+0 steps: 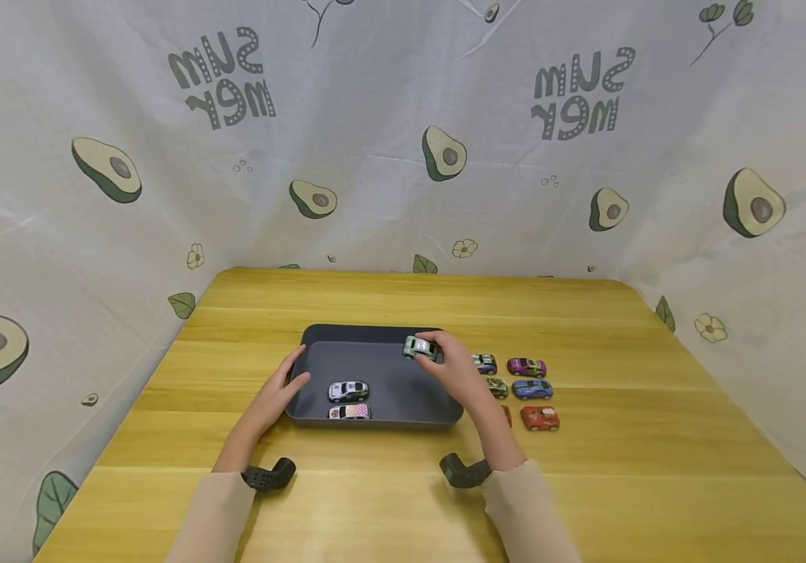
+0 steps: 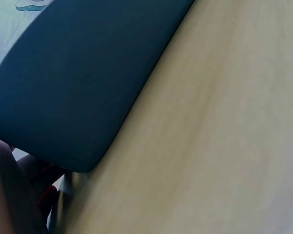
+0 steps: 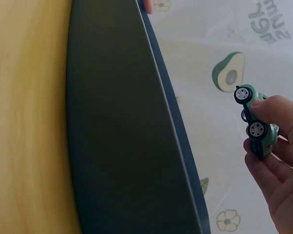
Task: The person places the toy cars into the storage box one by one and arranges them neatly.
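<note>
While the dark tray (image 1: 403, 423) is held at its left end by the left hand (image 1: 277, 391), the small green toy car (image 1: 418, 346) is pinched by the right hand (image 1: 456, 369), up over the tray's far right part. The car is found just to the left of the right palm, and its long side is turned mostly left to right, so it is squeezed across its width, with the thumb on the near side and a finger on the far side. It is far from the left hand. In the right wrist view, pale green paint, a black bottom and white wheels with spokes can be seen. A white car (image 1: 349, 391) and a pink car (image 1: 349, 411) are set in the tray's near part.
</note>
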`<state>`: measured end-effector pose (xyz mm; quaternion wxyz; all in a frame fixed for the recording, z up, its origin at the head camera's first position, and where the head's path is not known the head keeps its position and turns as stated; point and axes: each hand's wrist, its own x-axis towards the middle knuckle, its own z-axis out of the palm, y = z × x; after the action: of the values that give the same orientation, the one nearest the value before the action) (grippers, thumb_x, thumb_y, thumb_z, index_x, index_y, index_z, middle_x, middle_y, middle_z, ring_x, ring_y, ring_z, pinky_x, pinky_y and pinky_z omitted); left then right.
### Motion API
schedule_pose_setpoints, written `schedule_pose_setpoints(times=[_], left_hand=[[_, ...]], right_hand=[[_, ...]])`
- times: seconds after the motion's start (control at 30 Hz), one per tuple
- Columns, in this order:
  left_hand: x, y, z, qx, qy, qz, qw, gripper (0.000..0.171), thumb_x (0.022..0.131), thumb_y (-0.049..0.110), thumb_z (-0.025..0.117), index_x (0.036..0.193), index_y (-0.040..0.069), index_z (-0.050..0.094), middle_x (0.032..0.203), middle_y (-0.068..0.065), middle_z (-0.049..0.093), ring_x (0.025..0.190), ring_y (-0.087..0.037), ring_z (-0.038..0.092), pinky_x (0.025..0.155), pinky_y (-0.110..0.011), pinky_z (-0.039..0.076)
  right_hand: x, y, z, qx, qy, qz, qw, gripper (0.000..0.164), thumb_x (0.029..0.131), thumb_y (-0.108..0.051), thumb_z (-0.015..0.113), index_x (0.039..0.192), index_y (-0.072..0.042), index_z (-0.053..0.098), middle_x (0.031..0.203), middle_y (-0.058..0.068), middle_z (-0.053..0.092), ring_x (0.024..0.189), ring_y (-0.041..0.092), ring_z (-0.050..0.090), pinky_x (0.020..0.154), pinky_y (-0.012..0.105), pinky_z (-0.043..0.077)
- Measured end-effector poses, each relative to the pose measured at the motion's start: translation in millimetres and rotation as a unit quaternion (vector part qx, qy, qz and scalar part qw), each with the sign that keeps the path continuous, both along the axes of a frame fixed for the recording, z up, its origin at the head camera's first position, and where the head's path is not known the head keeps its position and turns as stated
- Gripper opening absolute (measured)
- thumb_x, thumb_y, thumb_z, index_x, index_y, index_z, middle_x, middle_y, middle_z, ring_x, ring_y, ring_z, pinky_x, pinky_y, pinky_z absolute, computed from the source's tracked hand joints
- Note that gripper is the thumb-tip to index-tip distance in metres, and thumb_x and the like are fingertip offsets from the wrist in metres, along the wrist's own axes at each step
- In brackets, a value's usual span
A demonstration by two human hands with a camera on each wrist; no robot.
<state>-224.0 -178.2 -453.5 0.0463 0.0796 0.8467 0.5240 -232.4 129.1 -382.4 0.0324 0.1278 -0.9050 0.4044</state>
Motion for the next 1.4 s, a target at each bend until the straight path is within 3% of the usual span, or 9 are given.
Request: schedule_pose_setpoints(times=[0.2,0.33,0.67,1.4], left_hand=[[-0.8,0,-2.0,-0.002,0.004,0.0,1.0,0.058,0.095,0.034,0.044,0.146,0.02,0.018,0.152,-0.015,0.012,0.14,-0.037,0.009,0.111,-0.058,0.011],[1.0,1,1.2,0.001,-0.005,-0.002,1.0,0.059,0.095,0.031,0.044,0.146,0.018,0.018,0.153,-0.016,0.012,0.14,-0.037,0.009,0.111,-0.057,0.011],[18.9,11,34.0,0.011,-0.007,-0.006,0.9999,0.058,0.096,0.021,0.043,0.146,0.007,0.017,0.151,-0.022,0.011,0.139,-0.04,0.008,0.111,-0.057,0.01],[21.3,10,35.6,0.01,-0.005,-0.007,0.9999,0.058,0.096,0.02,0.043,0.145,0.006,0.017,0.151,-0.022,0.011,0.139,-0.04,0.008,0.111,-0.057,0.01]], right_hand=[[-1.6,-14,-7.4,-0.008,0.023,0.013,1.0,0.034,0.085,-0.014,0.063,0.118,-0.009,0.058,0.115,0.01,0.055,0.091,0.019,0.051,0.077,0.037,0.049],[-2.6,-22,-12.1,-0.01,0.031,0.02,0.999,0.032,0.084,-0.015,0.063,0.116,-0.009,0.059,0.114,0.008,0.054,0.09,0.018,0.049,0.076,0.033,0.046],[-10.6,-40,-20.6,0.001,0.017,0.034,0.999,0.03,0.084,-0.013,0.064,0.113,-0.008,0.06,0.109,0.008,0.054,0.085,0.016,0.048,0.071,0.028,0.043],[-22.1,-90,-37.7,0.036,-0.056,0.088,0.994,0.032,0.087,-0.017,0.06,0.118,-0.01,0.059,0.119,0.009,0.055,0.106,0.023,0.054,0.082,0.034,0.047]])
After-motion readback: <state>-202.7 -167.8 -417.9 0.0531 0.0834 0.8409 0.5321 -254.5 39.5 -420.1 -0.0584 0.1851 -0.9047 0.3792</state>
